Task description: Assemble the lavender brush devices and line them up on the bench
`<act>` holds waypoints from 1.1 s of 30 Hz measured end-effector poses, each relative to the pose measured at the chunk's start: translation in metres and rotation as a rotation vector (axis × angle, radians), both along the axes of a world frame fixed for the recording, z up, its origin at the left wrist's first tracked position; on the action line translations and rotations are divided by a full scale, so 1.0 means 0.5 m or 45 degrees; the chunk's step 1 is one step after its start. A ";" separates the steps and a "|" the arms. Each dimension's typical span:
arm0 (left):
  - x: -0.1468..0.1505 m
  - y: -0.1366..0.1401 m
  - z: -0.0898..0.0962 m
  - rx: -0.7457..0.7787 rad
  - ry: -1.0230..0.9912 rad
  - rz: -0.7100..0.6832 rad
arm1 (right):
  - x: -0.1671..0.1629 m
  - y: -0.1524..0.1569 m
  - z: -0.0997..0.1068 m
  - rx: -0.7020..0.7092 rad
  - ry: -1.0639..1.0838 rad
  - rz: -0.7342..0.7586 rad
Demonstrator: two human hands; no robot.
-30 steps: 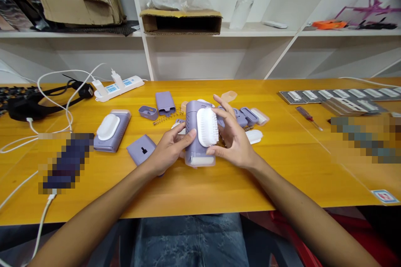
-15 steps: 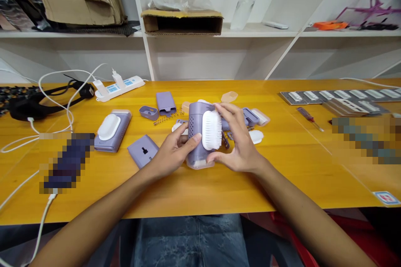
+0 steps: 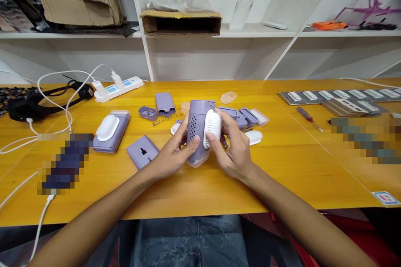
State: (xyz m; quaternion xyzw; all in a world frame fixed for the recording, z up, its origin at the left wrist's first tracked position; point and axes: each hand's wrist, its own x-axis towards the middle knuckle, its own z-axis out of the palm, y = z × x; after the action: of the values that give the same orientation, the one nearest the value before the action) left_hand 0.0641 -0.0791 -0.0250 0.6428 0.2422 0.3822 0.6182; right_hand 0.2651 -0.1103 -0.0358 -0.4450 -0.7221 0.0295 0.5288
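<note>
My left hand (image 3: 172,150) is closed around a purple plastic case (image 3: 194,133) with rows of small holes and a clear end, held tilted above the table. On the case's right side sits a white bristle brush (image 3: 213,127). My right hand (image 3: 234,146) grips that brush, its thumb on the lower bristles and its fingers at the far edge. Left of my hands lies a flat purple panel (image 3: 142,151) with a black cut-out. Behind are a purple shell (image 3: 165,103), a small purple tray (image 3: 148,112) and a spring (image 3: 163,122).
Another purple case with a white pad (image 3: 108,128) lies at the left, by a blurred phone and white cables. A power strip (image 3: 120,89) stands behind. More purple parts (image 3: 249,116) and a white oval piece (image 3: 254,137) lie right of my hands. A screwdriver (image 3: 309,119) is farther right.
My right hand's fingers have closed in from being spread around the brush, and the thumb has moved up onto its bristles. The case has turned slightly in my left hand.
</note>
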 end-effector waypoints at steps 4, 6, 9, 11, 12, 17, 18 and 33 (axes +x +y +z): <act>0.002 0.001 -0.002 0.025 0.005 0.023 | -0.010 -0.001 0.000 -0.089 0.151 0.072; 0.004 0.000 -0.004 0.077 0.035 0.096 | -0.014 -0.001 0.000 -0.148 0.229 0.105; 0.004 0.000 -0.004 0.112 0.053 0.150 | -0.018 0.001 -0.002 -0.191 0.282 0.135; 0.004 0.001 -0.002 0.114 0.043 0.151 | -0.018 0.001 -0.004 -0.178 0.266 0.142; 0.004 0.001 -0.001 0.118 0.037 0.153 | -0.018 0.002 -0.005 -0.167 0.251 0.143; 0.006 0.000 0.005 0.129 0.026 0.149 | -0.015 0.004 -0.010 -0.157 0.226 0.153; 0.006 0.000 0.006 0.129 0.023 0.148 | -0.015 0.004 -0.010 -0.162 0.230 0.164; 0.006 -0.003 0.009 0.007 0.004 0.157 | -0.006 0.011 -0.008 -0.191 0.224 0.250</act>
State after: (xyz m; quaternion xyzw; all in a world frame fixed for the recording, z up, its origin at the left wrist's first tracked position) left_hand 0.0669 -0.0806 -0.0204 0.6291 0.2812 0.4192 0.5912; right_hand 0.2622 -0.1050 -0.0396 -0.4062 -0.7087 0.1740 0.5499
